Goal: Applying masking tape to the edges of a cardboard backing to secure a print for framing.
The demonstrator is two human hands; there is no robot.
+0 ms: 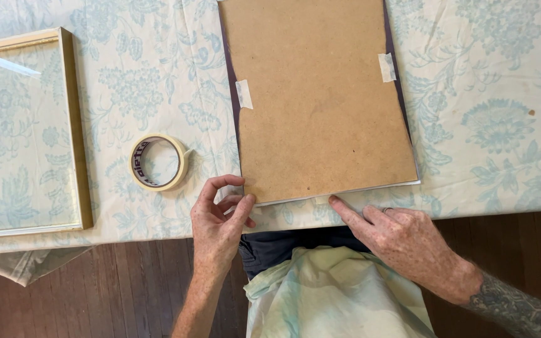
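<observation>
Two bare hands rest at the near edge of a flat rectangular brown fibreboard backing sheet (320,100), seen from above. The board lies in the upper centre of the frame on a cloth-covered table, over a thin dark purple sheet whose edges show along both long sides. Two short strips of pale masking tape (243,94) cross the board's left and right edges.

The left hand (219,219), lower centre, has its fingers curled and its fingertips pinched at the board's lower left corner. The right hand (402,241), lower right, lies flat with fingers loosely spread, its forefinger pressing the cloth just below the board's bottom edge; it grips nothing.

A cream roll of masking tape (158,163) with a dark printed core lies flat just left of the board. At far left sits a slim gold rectangular picture frame (76,125) with glass. The pale floral tablecloth (502,125) is soft and creased. Dark wooden floorboards (108,294) fill the bottom.
</observation>
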